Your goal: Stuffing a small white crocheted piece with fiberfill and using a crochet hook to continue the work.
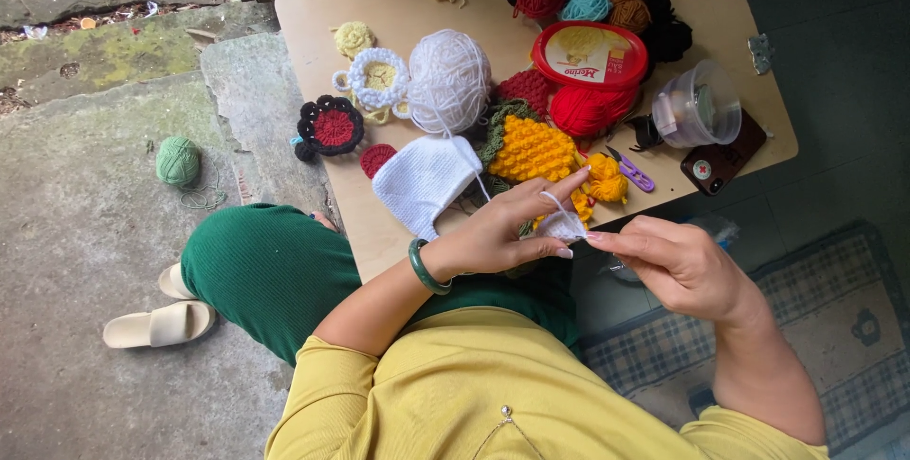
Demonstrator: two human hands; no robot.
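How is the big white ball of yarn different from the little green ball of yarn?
The white yarn ball sits on the wooden table among crochet pieces; the green yarn ball lies on the concrete floor, away from the person. The white one looks bigger. A white strand runs from the white ball towards the small white piece held between the left hand and right hand; the green ball's loose strand just trails on the floor. Both are round wound yarn.
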